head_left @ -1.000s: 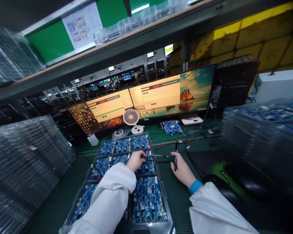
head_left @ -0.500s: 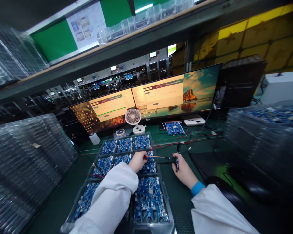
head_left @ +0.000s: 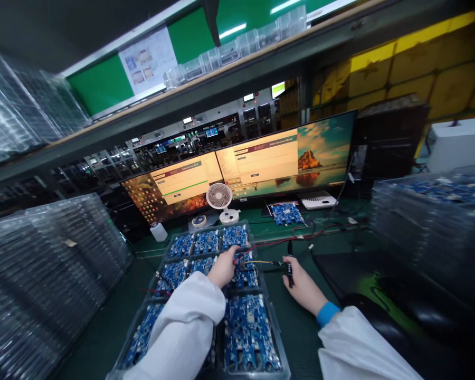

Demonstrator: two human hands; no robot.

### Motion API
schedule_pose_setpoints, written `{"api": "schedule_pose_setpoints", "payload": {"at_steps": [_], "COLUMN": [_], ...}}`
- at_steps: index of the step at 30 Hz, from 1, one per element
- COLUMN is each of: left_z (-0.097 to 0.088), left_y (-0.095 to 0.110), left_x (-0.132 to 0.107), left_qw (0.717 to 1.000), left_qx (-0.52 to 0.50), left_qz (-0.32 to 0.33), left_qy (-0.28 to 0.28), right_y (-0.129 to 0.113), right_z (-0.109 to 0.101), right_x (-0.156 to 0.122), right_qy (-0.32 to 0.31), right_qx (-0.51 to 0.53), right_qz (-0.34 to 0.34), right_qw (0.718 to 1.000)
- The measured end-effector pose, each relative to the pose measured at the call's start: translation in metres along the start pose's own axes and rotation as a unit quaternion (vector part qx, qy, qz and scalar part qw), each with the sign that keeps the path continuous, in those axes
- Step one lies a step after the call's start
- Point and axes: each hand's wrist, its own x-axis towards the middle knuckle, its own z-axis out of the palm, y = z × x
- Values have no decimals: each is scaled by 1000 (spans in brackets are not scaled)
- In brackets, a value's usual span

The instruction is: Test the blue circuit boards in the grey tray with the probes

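My left hand (head_left: pixel 222 268) reaches over a clear plastic tray (head_left: pixel 283 338) of blue circuit boards. Its fingers are pinched at a circuit board (head_left: pixel 247 275) in the middle row, on the near end of a thin cable (head_left: pixel 259 262); the fingertips hide the exact grip. The cable has yellowish and dark wires and runs right to a dark connector beside my other hand. Just off the tray's right edge, my right hand (head_left: pixel 304 289) is closed around a black marker-like pen (head_left: pixel 290 270), held upright. Whether it also touches the connector is unclear.
Two monitors (head_left: pixel 328 148) stand behind a small white fan (head_left: pixel 219 196). Stacked clear trays (head_left: pixel 43 274) rise at left, more board-filled trays (head_left: pixel 427 227) at right. A loose circuit board (head_left: pixel 287 213), red wires (head_left: pixel 277 241) and a dark mat (head_left: pixel 332 264) lie on the bench.
The view has tilted slightly, shifting everything a little down and right. My left hand stays at the same board, and my right hand still holds the pen beside the cable.
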Motion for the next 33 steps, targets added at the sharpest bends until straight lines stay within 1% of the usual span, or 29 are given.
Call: {"api": "schedule_pose_setpoints", "payload": {"at_steps": [4,8,11,14,17,20,22,24,26,28,30,33], "left_z": [-44,-82,-100,-109,-109,-105,-103,-101,-97,-90,-78,-56], "left_y": [-10,-25,-34,-39,-38,-33,-28,-24,-20,-18,-18,-23], "left_x": [-4,-10,-16,-18,-13,0,12,24,36,47,54,58], "left_qw": [996,992,990,990,992,996,998,998,992,986,984,987], "left_qx": [68,74,46,15,21,36,45,56,59,45,19,-22], "left_qz": [-45,-60,-49,-27,-10,-6,-9,-19,-35,-59,-84,-107], "left_qy": [-35,-88,-122,-137,-126,-86,-36,32,102,147,154,118], "right_y": [4,4,1,-2,-4,-5,-6,-7,-7,-7,-7,-12], "right_z": [3,3,1,-1,-2,-2,-2,-2,-2,-1,-2,-3], "right_x": [0,-1,-1,-2,-2,-1,-2,-2,-2,-3,-3,-2], "right_qy": [-7,-18,-27,-32,-32,-29,-26,-24,-21,-19,-17,-13], "right_qx": [0,-3,-6,-9,-11,-12,-13,-15,-16,-17,-18,-20], "right_qz": [8,11,8,4,1,0,-1,-4,-8,-13,-23,-45], "right_qw": [1000,1000,1000,999,999,1000,1000,1000,1000,1000,999,999]}}
